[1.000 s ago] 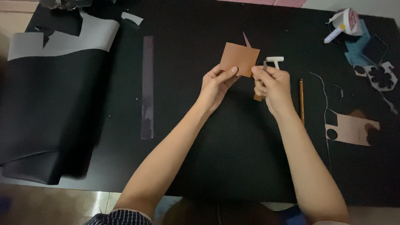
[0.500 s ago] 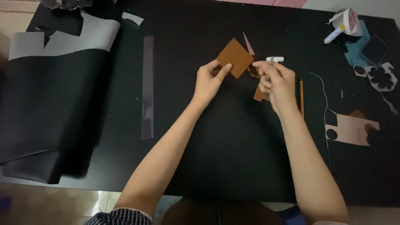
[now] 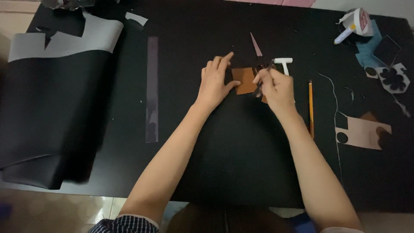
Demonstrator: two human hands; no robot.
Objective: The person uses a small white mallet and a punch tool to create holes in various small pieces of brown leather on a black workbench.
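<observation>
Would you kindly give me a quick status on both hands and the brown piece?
Left hand pressing brown piece on the black table. Right hand at its right edge, gripping something blurred. Pencil lies apart, nothing blocking.

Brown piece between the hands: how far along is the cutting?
Done: a tan sheet with round holes and a cut-out flower shape lie at the right. In hand: the left hand pins the brown piece to the black table, while the right hand works what looks like small scissors at its edge. Left: the piece shows no finished outline; the pencil lies unused.
</observation>
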